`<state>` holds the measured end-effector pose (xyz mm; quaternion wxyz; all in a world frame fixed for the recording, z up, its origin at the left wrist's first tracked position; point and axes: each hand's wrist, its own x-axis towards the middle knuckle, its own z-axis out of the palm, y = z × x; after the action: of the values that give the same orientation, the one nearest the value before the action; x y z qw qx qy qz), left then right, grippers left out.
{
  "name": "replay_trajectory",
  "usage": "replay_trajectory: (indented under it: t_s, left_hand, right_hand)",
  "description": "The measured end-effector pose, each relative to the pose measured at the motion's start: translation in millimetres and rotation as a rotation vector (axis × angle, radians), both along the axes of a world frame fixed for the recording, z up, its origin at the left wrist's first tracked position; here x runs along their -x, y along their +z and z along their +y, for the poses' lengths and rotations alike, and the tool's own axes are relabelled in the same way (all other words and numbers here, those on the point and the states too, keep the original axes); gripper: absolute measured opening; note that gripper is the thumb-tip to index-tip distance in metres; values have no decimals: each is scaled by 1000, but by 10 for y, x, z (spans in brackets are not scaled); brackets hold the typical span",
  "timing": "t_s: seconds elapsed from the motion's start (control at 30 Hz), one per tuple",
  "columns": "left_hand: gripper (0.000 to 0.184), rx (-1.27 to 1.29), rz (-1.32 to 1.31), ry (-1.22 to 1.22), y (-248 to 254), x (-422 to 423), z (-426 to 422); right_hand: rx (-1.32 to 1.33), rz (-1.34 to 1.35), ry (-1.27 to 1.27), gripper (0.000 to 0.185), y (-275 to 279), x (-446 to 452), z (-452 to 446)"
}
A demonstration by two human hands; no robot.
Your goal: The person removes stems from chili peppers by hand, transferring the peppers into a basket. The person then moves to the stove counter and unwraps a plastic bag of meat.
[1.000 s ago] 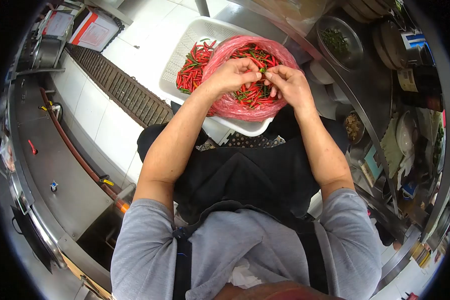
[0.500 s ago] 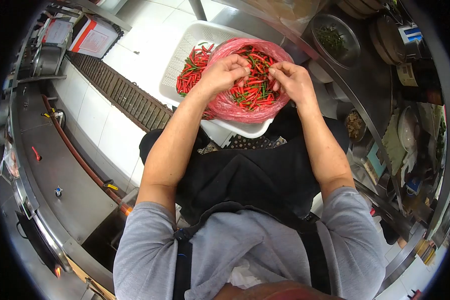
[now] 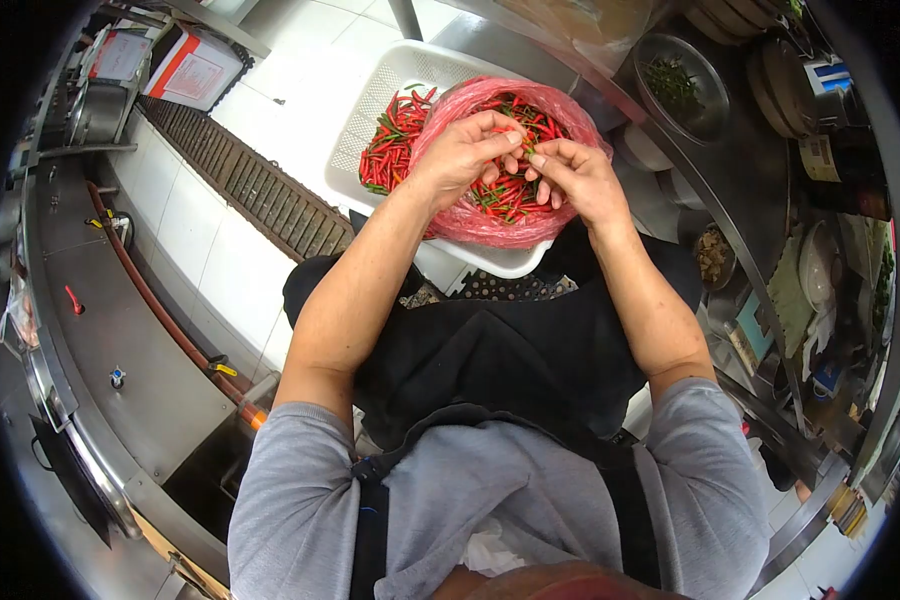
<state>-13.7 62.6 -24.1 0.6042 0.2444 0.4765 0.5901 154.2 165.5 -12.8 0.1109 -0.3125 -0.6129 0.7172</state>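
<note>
My left hand [image 3: 470, 155] is closed in a pinch over an open pink plastic bag [image 3: 455, 220] full of red chili peppers [image 3: 510, 200] with green stems. Between its thumb and forefinger a red chili pepper [image 3: 511, 131] shows in part. Close by on the right, my right hand [image 3: 578, 178] pinches at the green stem end of that chili, thumb against forefinger. The bag rests in a white perforated plastic basket [image 3: 370, 105]. More red chilies [image 3: 390, 150] lie loose in the basket's left part, beside the bag.
A metal bowl of green pieces [image 3: 675, 88] stands on the dark counter at right. Below that counter sits a bowl of brownish pieces [image 3: 712, 255]. A floor drain grate [image 3: 245, 180] crosses the white tiles at left, near a steel stove counter [image 3: 120, 330].
My hands have come closer together, and a chili pepper now shows between the fingertips. The whole view has shifted slightly.
</note>
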Motion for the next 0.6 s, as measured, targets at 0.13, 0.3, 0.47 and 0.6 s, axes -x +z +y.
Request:
replay_trajectory:
  t_s: [0.13,0.3,0.47,0.6]
  left_hand:
    - [21,10,-63,-4,22,6,6]
    - [18,59,-206,2,47,62,-11]
    - [21,241,-116,-69,4,65,-9]
    - [17,251,22,-203,33,155,-19]
  right_hand:
    - [-30,2,4,21,42,-3,1]
    - [-424,-68,75,19,152,-25,-49]
    - [-1047,176,228,21,116,-23,-143]
    - [-1047,193,364,20,212,-44,-309]
